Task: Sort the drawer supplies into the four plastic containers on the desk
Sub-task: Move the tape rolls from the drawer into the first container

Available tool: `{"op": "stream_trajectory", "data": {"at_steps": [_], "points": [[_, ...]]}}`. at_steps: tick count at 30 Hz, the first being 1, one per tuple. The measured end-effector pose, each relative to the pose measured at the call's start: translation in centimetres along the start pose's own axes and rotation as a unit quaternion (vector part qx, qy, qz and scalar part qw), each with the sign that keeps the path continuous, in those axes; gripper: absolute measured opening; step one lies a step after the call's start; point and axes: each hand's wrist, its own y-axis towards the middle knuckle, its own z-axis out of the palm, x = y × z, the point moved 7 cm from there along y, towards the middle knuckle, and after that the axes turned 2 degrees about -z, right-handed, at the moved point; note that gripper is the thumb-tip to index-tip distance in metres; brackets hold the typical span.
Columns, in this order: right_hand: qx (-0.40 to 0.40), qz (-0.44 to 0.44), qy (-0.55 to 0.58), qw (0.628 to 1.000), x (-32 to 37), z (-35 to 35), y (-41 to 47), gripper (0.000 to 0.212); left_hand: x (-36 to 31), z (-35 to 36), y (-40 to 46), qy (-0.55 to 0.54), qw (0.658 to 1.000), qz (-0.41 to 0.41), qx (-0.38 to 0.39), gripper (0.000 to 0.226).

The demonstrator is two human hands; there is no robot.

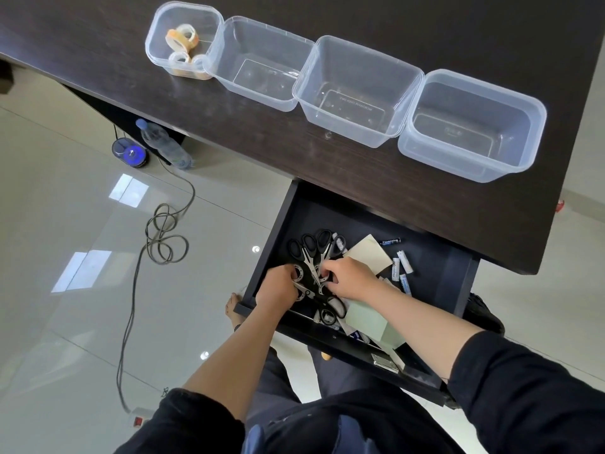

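The open dark drawer (435, 267) under the desk holds a pile of black-handled scissors (311, 249), several batteries (404, 262), a beige note pad (370, 253) and a green pad (366, 319). Both hands are inside the drawer at the scissors pile. My left hand (278, 286) curls its fingers round grey-ringed scissor handles. My right hand (350, 278) pinches scissors just right of it. Four clear plastic containers stand in a row on the desk. The leftmost container (154, 37) holds tape rolls (181, 39). The second (229, 77), third (307, 103) and fourth (537, 136) hold nothing.
The dark wooden desk (327, 178) overhangs the back of the drawer. On the tiled floor to the left lie a water bottle (163, 144), a round blue device (129, 152), a coiled cable (163, 237) and a power strip (139, 419).
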Motion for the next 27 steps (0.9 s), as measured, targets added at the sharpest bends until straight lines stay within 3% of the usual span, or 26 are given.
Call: {"op": "stream_trajectory", "data": {"at_steps": [5,12,27], "points": [[0.006,0.005,-0.038,0.999,0.5,0.0,-0.2,0.03,-0.6,-0.8,-0.9,-0.017,1.0,0.011,-0.015,0.02],[-0.038,0.012,-0.002,0.999,0.5,-1.2,-1.5,0.022,-1.3,-2.2,-2.8,-0.012,0.998,0.033,-0.045,0.026],[-0.172,0.07,0.067,0.98,0.7,-5.7,-8.0,0.024,-4.2,-7.0,-5.7,-0.039,0.986,0.12,-0.107,0.022]]}}
